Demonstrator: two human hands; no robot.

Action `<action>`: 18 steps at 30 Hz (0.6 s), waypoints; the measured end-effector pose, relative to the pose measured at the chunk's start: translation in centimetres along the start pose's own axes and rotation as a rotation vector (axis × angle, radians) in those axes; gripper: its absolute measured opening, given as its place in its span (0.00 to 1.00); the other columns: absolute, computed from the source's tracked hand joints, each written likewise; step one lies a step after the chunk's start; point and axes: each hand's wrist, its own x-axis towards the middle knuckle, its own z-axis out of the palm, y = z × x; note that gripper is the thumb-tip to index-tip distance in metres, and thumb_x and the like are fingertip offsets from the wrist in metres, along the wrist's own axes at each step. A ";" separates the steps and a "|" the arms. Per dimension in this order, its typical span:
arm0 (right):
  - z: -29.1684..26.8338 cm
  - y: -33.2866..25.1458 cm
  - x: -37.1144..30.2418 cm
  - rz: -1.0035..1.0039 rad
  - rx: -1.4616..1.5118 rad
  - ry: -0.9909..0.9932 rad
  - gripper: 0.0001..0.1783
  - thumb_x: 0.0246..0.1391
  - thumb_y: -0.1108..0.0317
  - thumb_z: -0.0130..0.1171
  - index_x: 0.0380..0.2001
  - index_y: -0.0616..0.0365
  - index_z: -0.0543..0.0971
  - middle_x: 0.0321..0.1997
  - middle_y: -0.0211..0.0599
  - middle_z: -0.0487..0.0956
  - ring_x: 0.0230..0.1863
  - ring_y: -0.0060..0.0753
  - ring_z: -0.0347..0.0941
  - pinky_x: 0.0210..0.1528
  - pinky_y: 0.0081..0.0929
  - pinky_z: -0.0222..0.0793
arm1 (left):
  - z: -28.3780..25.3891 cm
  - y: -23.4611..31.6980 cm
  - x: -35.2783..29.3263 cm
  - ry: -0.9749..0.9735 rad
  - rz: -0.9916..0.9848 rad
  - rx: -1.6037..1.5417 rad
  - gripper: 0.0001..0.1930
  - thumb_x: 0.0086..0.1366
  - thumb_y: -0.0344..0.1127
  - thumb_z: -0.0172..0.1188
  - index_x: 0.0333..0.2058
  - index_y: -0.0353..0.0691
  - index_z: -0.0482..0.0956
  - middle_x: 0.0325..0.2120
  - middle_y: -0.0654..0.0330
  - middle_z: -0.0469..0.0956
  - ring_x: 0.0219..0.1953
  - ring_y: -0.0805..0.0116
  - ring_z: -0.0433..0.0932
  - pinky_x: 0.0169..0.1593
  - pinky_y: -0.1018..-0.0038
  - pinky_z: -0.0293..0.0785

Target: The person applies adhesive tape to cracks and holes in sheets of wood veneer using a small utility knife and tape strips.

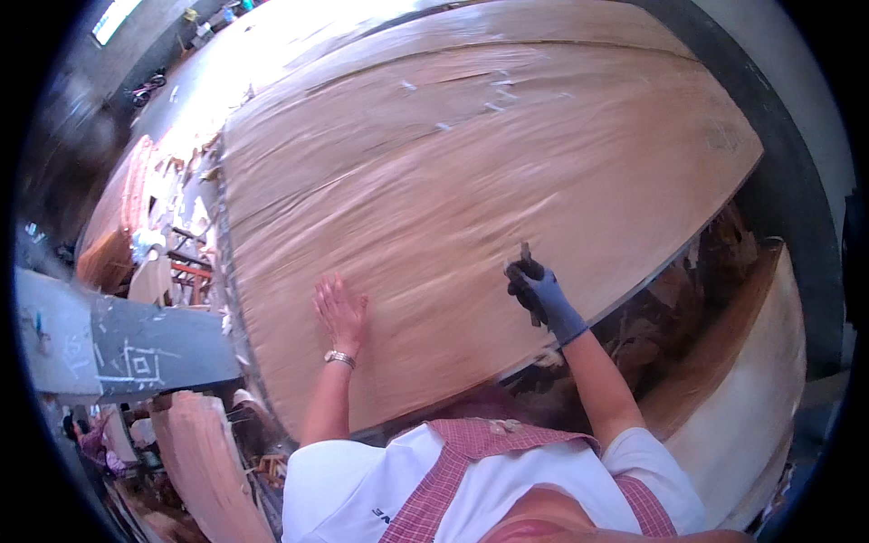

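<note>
A wide sheet of pale brown wood veneer (pixel 471 190) spreads out in front of me, with long wrinkles across its surface. My left hand (pixel 341 312), bare and with a watch (pixel 339 359) at the wrist, lies flat on the veneer with its fingers stretched out. To the right, my right hand (pixel 536 288) wears a grey and black glove. Its fingers are closed around a narrow dark tool (pixel 525 249) whose ends show above and below the grip; its exact kind is not clear. Several short white marks (pixel 495 100) dot the veneer's far part.
Another curved stack of veneer (pixel 738 407) stands at the right. Torn veneer scraps (pixel 647 312) fill the gap beside it. A blue-grey beam (pixel 167 344) comes in from the left, above more veneer (pixel 204 457). Further left sits a reddish stack (pixel 118 213).
</note>
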 end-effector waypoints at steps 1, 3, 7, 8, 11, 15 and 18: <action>1.4 1.4 -1.4 -0.002 0.039 -0.030 0.15 0.56 0.53 0.65 0.38 0.51 0.77 0.22 0.27 0.75 0.15 0.12 0.61 0.16 0.14 0.54 | -0.6 -2.2 -1.6 -0.002 -0.044 0.062 0.38 0.65 0.58 0.49 0.67 0.43 0.55 0.69 0.51 0.50 0.72 0.54 0.41 0.71 0.52 0.35; 5.5 4.3 -3.1 0.019 0.076 -0.059 0.15 0.56 0.54 0.65 0.39 0.51 0.77 0.22 0.27 0.75 0.14 0.12 0.60 0.16 0.14 0.54 | -1.3 -5.1 -3.3 -0.093 -0.022 0.120 0.39 0.65 0.61 0.45 0.68 0.43 0.53 0.70 0.52 0.48 0.73 0.55 0.38 0.71 0.53 0.32; 13.1 8.7 -5.3 0.030 0.128 -0.133 0.14 0.58 0.56 0.63 0.42 0.50 0.78 0.23 0.29 0.76 0.13 0.13 0.60 0.15 0.14 0.53 | -0.7 -6.4 -3.8 -0.163 -0.038 0.126 0.40 0.64 0.63 0.44 0.67 0.42 0.54 0.68 0.53 0.51 0.72 0.56 0.39 0.71 0.54 0.32; 15.2 8.7 -6.0 0.025 0.104 -0.131 0.14 0.58 0.56 0.63 0.42 0.50 0.78 0.23 0.29 0.76 0.13 0.13 0.60 0.15 0.14 0.53 | -0.5 -6.9 -3.6 -0.156 -0.028 0.095 0.40 0.64 0.62 0.45 0.67 0.42 0.55 0.68 0.53 0.52 0.71 0.56 0.42 0.71 0.54 0.34; 21.4 9.7 -7.9 0.011 0.045 -0.078 0.13 0.58 0.57 0.62 0.42 0.50 0.78 0.23 0.29 0.77 0.13 0.12 0.60 0.15 0.14 0.53 | -2.7 -10.9 -1.6 -0.185 0.142 -0.197 0.39 0.62 0.60 0.50 0.66 0.43 0.56 0.66 0.54 0.56 0.68 0.56 0.51 0.70 0.53 0.39; 29.3 11.3 -6.1 0.022 -0.060 0.006 0.15 0.57 0.56 0.64 0.40 0.55 0.78 0.22 0.32 0.77 0.11 0.13 0.59 0.14 0.17 0.51 | -0.6 -21.9 5.3 0.048 0.411 -0.043 0.39 0.61 0.56 0.56 0.66 0.45 0.56 0.65 0.56 0.58 0.63 0.57 0.59 0.68 0.52 0.45; 37.3 12.2 -4.2 0.032 -0.030 0.025 0.15 0.57 0.56 0.64 0.40 0.55 0.78 0.22 0.31 0.77 0.12 0.13 0.59 0.15 0.16 0.52 | -1.2 -29.4 11.1 0.059 0.288 -0.078 0.41 0.61 0.55 0.55 0.67 0.45 0.52 0.67 0.55 0.54 0.68 0.57 0.52 0.69 0.49 0.40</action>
